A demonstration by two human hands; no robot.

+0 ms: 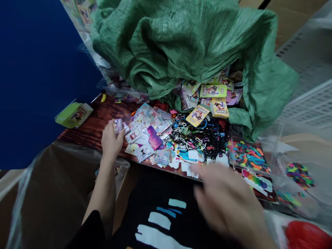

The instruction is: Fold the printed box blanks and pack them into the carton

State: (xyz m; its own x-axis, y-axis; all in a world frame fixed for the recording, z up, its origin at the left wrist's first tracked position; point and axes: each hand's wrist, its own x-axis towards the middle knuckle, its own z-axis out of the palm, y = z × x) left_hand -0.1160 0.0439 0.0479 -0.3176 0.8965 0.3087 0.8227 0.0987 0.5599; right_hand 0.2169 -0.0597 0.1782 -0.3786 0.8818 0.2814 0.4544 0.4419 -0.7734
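Note:
On the left of the table, my left hand (111,140) has its thumb and fingers around a small purple box (118,125) with a printed cartoon. A loose pile of shiny printed cards (147,129) lies just to its right. My right hand (220,193) is smeared by motion over the front edge, and its fingers cannot be made out. Beyond it spreads a tangle of black and coloured cords (207,140). Several small yellow card boxes (220,108) spill from the mouth of a green woven sack (176,45), and a flat yellow one (197,116) rests on the cords.
A light green open box (75,116) sits at the table's left end. Clear bins with colourful small pieces (250,157) stand on the right, near a card with rainbow hearts (256,181). A plastic-lined carton (59,193) is at the lower left. White crates (311,62) are at the right.

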